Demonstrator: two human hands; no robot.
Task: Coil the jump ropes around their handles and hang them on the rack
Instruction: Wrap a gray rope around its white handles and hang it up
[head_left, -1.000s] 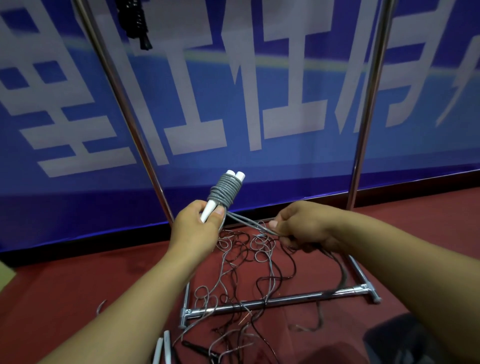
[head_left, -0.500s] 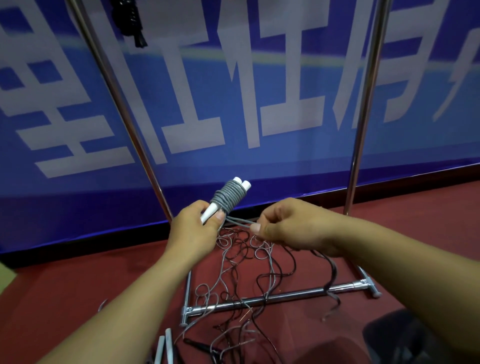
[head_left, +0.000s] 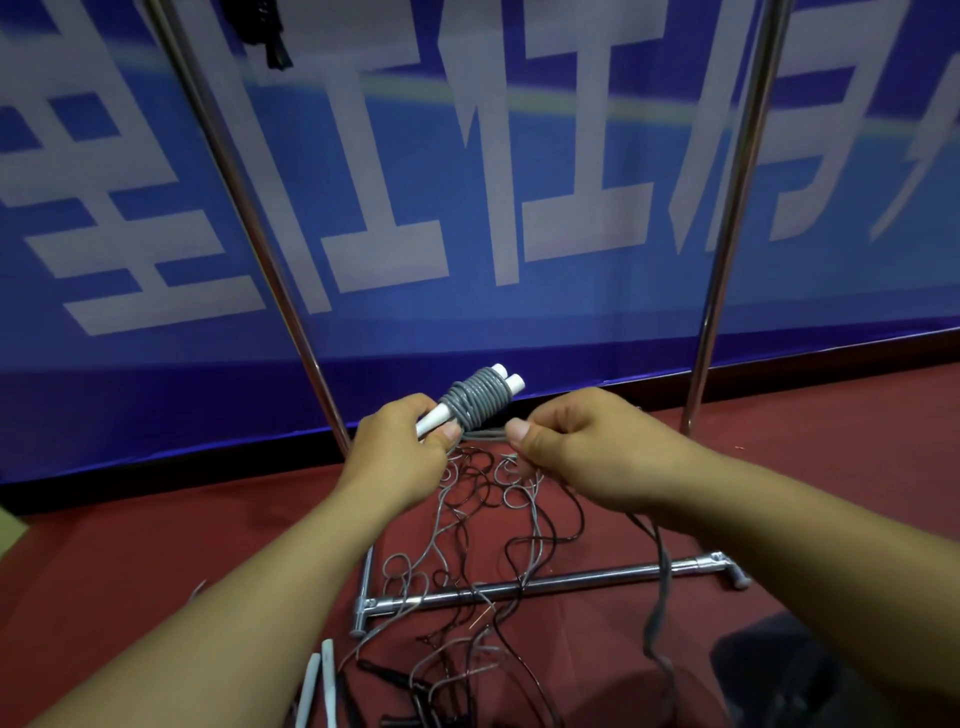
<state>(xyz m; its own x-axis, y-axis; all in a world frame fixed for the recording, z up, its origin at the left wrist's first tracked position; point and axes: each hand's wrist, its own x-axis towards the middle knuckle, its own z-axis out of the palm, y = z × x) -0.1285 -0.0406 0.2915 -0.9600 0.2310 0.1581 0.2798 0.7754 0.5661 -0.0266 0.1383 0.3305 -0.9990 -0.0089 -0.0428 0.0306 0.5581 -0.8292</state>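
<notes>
Rope (head_left: 475, 402) mostly coiled on white handles (head_left: 511, 380) my left hand (head_left: 402, 457) grips; right hand (head_left: 582, 449) pinches the tail; hanging on rack (head_left: 724, 249) remains.

Light: I see even, fairly dim indoor light, with no hard shadows on the red floor (head_left: 779, 467).
Glare: thin bright streaks run along the rack (head_left: 519, 587) bars.
Distortion: the uprights bow outward, wide-angle.
Focus: my lower right corner is dark and soft.
</notes>
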